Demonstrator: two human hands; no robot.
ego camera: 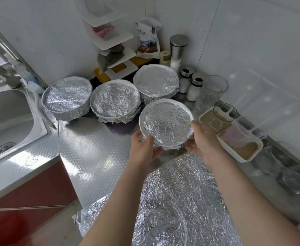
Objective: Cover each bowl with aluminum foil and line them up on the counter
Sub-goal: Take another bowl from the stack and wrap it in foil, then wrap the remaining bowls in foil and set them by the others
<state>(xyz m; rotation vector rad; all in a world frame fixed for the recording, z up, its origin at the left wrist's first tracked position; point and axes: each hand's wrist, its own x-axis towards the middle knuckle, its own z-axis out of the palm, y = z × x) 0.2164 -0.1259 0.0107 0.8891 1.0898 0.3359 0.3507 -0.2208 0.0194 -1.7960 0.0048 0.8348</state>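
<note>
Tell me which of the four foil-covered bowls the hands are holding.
The frontmost bowl: the left hand and right hand grip its sides. The other three bowls stand behind it, untouched.

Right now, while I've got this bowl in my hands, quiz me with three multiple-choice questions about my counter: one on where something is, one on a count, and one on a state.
1. On which side of the back row of bowls is the sink?
A left
B right
C behind

2. How many covered bowls stand in that back row?
A two
B three
C five

3. The front bowl, gripped by the left hand and the right hand, is:
A bare
B covered with foil
C upside down

Answers:
1 A, the basin sits at the left edge, with the row to its right.
2 B, three stand side by side near the wall.
3 B, crinkled foil stretches across its top and folds down over the rim.
</note>
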